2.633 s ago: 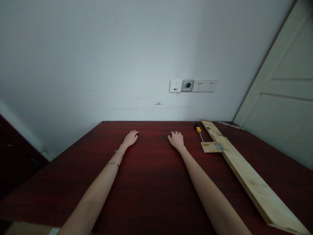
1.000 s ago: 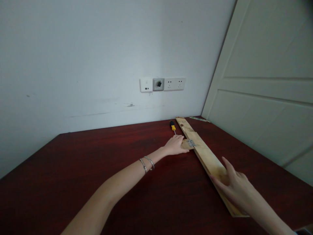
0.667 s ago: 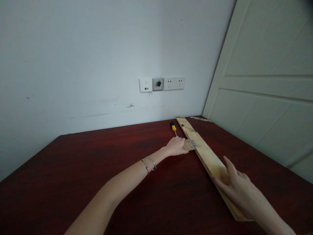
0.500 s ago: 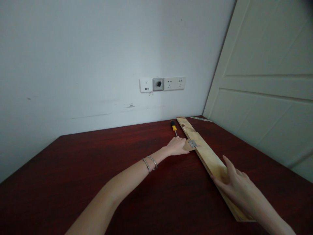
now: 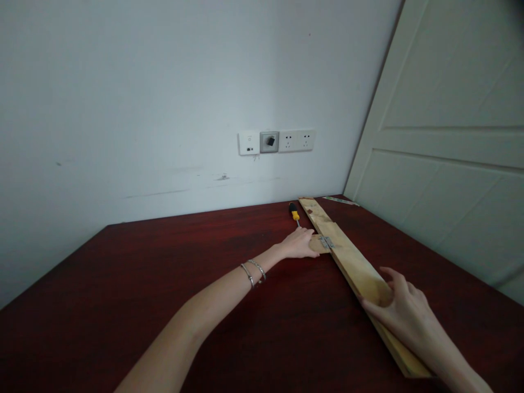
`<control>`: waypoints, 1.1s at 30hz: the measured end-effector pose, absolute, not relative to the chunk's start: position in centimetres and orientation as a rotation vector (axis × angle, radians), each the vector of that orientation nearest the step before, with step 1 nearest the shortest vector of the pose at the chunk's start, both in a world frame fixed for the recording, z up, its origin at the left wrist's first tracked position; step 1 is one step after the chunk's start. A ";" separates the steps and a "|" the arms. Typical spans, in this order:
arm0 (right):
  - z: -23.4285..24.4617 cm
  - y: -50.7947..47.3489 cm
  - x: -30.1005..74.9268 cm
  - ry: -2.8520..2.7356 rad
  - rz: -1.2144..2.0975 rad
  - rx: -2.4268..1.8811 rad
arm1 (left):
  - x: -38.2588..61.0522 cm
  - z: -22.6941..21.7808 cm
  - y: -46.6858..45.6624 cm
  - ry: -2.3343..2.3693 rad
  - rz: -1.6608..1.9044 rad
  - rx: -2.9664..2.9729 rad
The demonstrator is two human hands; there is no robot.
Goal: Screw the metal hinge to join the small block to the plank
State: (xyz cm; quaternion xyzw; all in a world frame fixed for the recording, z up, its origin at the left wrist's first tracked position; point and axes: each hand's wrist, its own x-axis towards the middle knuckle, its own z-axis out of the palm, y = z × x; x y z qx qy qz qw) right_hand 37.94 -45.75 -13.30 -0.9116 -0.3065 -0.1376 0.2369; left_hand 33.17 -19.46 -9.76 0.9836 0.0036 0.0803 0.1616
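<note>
A long pale wooden plank (image 5: pixel 347 256) lies slanted on the dark red table (image 5: pixel 164 284), its far end near the wall. A small wooden block (image 5: pixel 318 243) is joined to its left side by a metal hinge (image 5: pixel 326 242). My left hand (image 5: pixel 298 244) lies over the small block, fingers curled on it. My right hand (image 5: pixel 399 308) grips the near part of the plank, thumb on the left edge and fingers over the top. A screwdriver (image 5: pixel 294 213) with a yellow and black handle lies just beyond my left hand.
A white wall with a row of sockets (image 5: pixel 277 141) stands behind the table. A pale panelled door (image 5: pixel 450 164) runs along the right side. A thin flat strip (image 5: pixel 340 201) lies at the far right corner of the table.
Both hands left the middle of the table and went right to the wood: the left onto the small block, the right onto the plank. In the last half second my right fingers curled tighter.
</note>
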 end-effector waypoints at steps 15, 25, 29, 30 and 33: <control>-11.5 -41.8 30.3 -0.915 -0.449 -2.396 | 23.7 -7.3 -14.9 0.086 0.363 2.490; -11.5 -36.6 21.8 -1.050 -0.348 -2.185 | 13.6 -4.7 -10.5 0.399 -0.039 2.577; -12.0 -35.5 19.6 -1.084 -0.278 -2.176 | 10.9 -4.4 -9.9 0.464 -0.186 2.639; -12.2 -35.3 19.2 -1.099 -0.263 -2.176 | 10.4 -4.4 -9.8 0.470 -0.210 2.651; -12.6 -34.9 18.2 -1.141 -0.245 -2.165 | 9.2 -4.6 -9.3 0.491 -0.256 2.680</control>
